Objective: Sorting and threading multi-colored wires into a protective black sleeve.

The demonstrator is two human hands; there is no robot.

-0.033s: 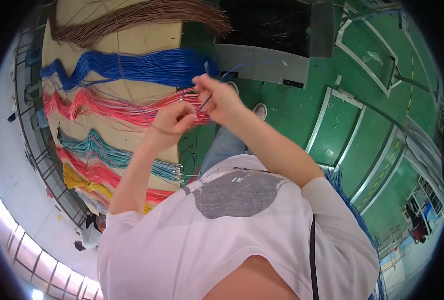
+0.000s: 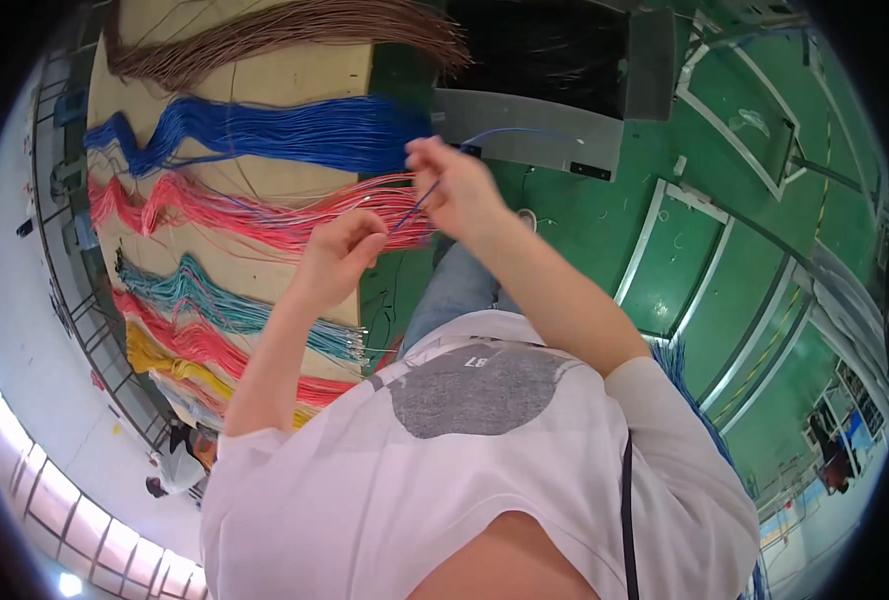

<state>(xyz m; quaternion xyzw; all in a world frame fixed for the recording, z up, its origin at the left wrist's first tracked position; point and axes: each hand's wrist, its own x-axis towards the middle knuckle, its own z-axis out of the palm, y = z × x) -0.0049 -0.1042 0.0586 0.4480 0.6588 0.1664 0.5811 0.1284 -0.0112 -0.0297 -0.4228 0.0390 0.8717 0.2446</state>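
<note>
My right hand (image 2: 452, 197) is closed on a thin blue wire (image 2: 524, 130). One length of the wire arcs right over a grey bin edge to a pale tip; the other slants down-left toward my left hand. My left hand (image 2: 339, 252) hovers at the table's right edge, with fingers curled and thumb a little apart. Whatever its fingers hold, if anything, is hidden. Beneath both hands lies a bundle of pink-red wires (image 2: 254, 225). Just beyond it is a thick bundle of blue wires (image 2: 294, 135), close to my right fingertips.
Brown wires (image 2: 294, 38) lie at the table's far end; teal wires (image 2: 229, 300) and yellow wires (image 2: 169, 358) lie nearer. A grey bin (image 2: 534, 112) with black lining stands beyond my right hand. Metal frames (image 2: 654, 235) rest on the green floor (image 2: 564, 225). Another person (image 2: 176, 470) is at lower left.
My right hand has shifted slightly right, away from my left hand. The wire's free length now shows sharply over the bin edge. A strand across my left wrist no longer shows.
</note>
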